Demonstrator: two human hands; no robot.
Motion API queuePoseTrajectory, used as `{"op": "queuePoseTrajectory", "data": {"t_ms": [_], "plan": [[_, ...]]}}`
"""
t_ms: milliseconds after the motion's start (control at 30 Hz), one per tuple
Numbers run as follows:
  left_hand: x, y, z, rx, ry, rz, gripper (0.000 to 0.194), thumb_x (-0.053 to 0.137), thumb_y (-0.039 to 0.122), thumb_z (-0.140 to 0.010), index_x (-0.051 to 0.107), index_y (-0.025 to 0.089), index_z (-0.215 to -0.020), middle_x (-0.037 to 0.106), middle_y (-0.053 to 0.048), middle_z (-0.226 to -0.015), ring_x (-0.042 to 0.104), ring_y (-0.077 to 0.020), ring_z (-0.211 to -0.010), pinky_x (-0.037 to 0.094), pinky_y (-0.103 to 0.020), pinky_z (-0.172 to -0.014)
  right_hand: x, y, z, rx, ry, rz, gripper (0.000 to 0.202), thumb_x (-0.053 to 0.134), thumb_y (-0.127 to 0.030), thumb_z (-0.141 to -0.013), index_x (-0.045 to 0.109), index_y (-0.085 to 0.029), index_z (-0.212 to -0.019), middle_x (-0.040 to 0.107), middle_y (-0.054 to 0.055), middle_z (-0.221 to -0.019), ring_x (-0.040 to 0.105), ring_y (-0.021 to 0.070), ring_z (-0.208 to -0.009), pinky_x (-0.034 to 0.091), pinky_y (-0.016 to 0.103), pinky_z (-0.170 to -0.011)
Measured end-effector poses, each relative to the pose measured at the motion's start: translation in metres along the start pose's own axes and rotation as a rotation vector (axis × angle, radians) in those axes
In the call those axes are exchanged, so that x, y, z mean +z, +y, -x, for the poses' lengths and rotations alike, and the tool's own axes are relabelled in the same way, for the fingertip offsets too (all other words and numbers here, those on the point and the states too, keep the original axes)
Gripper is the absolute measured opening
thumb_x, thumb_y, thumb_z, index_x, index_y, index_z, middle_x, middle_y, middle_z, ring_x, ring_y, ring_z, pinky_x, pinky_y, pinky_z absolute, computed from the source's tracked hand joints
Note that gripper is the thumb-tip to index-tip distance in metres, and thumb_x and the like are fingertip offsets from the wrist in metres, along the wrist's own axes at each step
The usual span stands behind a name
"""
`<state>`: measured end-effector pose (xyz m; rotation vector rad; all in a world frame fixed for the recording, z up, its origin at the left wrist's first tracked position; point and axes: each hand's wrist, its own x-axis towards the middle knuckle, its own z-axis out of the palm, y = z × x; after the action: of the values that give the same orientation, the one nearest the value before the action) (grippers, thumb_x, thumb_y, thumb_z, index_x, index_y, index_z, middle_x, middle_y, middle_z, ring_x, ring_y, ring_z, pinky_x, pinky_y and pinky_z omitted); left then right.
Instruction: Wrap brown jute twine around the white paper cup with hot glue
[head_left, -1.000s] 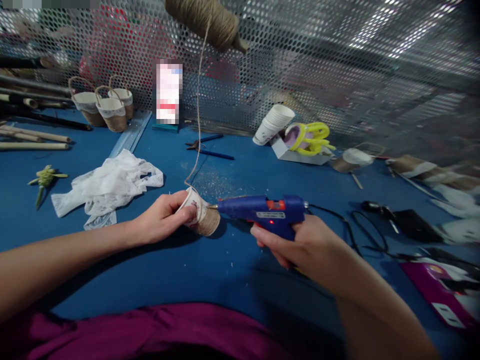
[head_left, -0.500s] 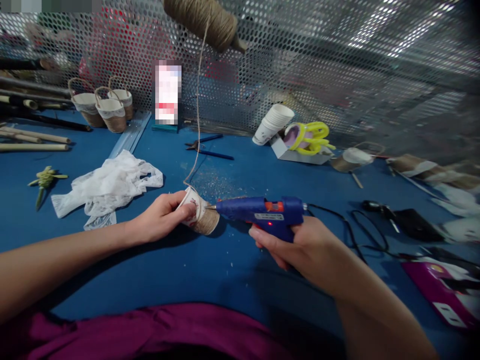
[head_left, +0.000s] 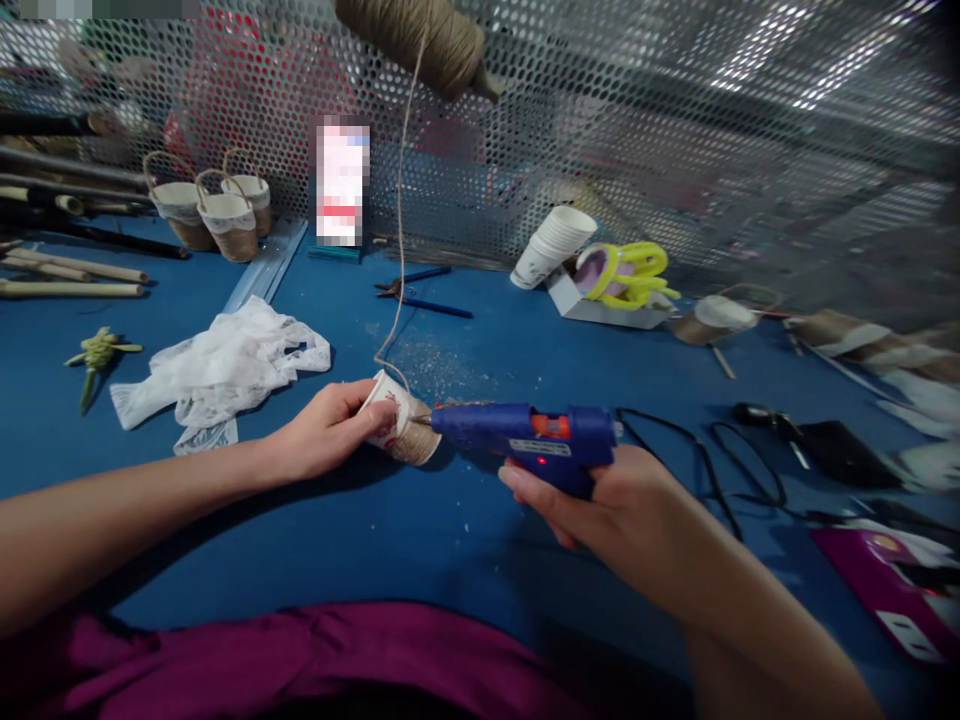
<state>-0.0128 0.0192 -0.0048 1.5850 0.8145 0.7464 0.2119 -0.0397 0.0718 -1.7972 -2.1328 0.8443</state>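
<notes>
My left hand (head_left: 337, 425) is closed on the rim end of a white paper cup (head_left: 390, 412), tilted with its base to the right. Twine (head_left: 417, 440) is wrapped around the lower part of the cup. A loose strand runs from it up to a large twine spool (head_left: 420, 45) overhead. In my right hand (head_left: 585, 495) is a blue hot glue gun (head_left: 517, 435) with a red light glowing on its side. Its metal nozzle (head_left: 421, 420) points left and meets the cup at the edge of the wrapping, as far as I can see.
White lace (head_left: 232, 370) lies crumpled at left, beside a small green figure (head_left: 97, 355). Pliers (head_left: 424, 292), stacked paper cups (head_left: 555, 245) and a box (head_left: 607, 300) with yellow-handled scissors stand farther back. Finished twine baskets (head_left: 229, 225) are at back left. A black cord (head_left: 701, 460) trails right.
The whole view has shifted slightly. The glue gun's nozzle has moved a little along the cup, beside the twine edge; both hands keep their holds.
</notes>
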Motion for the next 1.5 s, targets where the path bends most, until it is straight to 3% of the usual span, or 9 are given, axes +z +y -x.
{"op": "queuePoseTrajectory", "data": {"t_ms": [333,533,800,1100,1300,1500], "plan": [[0.0,-0.005,0.0,-0.048,0.031,-0.036,0.032,0.041,0.037,-0.084,0.058,0.011,-0.085,0.062,-0.004,-0.078,0.055,-0.0145,-0.071,0.044,-0.027,-0.068,0.004,0.004,0.003,0.086,-0.034,0.012,0.038,0.047,-0.051,-0.075,0.046,-0.021,-0.052,0.049,-0.003,-0.042,0.048,0.0093,-0.038,0.039,0.021,-0.04],[0.0,-0.003,0.0,-0.02,0.019,0.008,0.031,0.041,0.037,-0.084,0.058,0.012,-0.088,0.063,-0.005,-0.084,0.055,-0.0145,-0.074,0.044,-0.026,-0.071,0.0,0.001,-0.002,-0.024,0.028,-0.018,0.04,0.047,-0.044,-0.077,0.041,-0.021,-0.045,0.044,-0.004,-0.038,0.043,0.0081,-0.036,0.039,0.021,-0.041],[0.0,-0.002,0.002,0.015,0.013,-0.071,0.029,0.04,0.036,-0.084,0.057,0.013,-0.082,0.06,-0.004,-0.083,0.054,-0.0164,-0.078,0.044,-0.027,-0.073,-0.002,-0.002,-0.01,0.223,0.004,-0.077,0.039,0.051,-0.046,-0.071,0.039,-0.022,-0.043,0.055,0.003,-0.047,0.055,0.0151,-0.047,0.044,0.027,-0.045],[-0.001,-0.001,0.004,0.083,-0.017,-0.152,0.03,0.037,0.036,-0.086,0.056,0.013,-0.08,0.056,-0.005,-0.084,0.052,-0.0144,-0.075,0.044,-0.027,-0.073,0.001,0.001,-0.017,0.181,-0.014,-0.086,0.038,0.048,-0.044,-0.075,0.041,-0.021,-0.045,0.05,0.0,-0.042,0.048,0.0129,-0.042,0.04,0.027,-0.043],[0.0,-0.001,0.001,0.0,0.009,-0.031,0.028,0.04,0.035,-0.084,0.057,0.012,-0.084,0.058,-0.004,-0.081,0.053,-0.0143,-0.074,0.044,-0.026,-0.071,0.0,-0.004,-0.012,0.226,-0.001,-0.097,0.039,0.05,-0.046,-0.072,0.039,-0.022,-0.044,0.052,0.001,-0.046,0.052,0.0133,-0.045,0.043,0.026,-0.045],[0.0,0.0,-0.002,-0.055,0.035,0.068,0.03,0.043,0.037,-0.082,0.059,0.011,-0.086,0.063,-0.005,-0.082,0.055,-0.0148,-0.073,0.044,-0.027,-0.07,0.0,-0.001,-0.005,0.058,-0.007,-0.064,0.038,0.047,-0.044,-0.076,0.039,-0.021,-0.046,0.048,-0.001,-0.044,0.048,0.0099,-0.042,0.042,0.023,-0.044]]}}
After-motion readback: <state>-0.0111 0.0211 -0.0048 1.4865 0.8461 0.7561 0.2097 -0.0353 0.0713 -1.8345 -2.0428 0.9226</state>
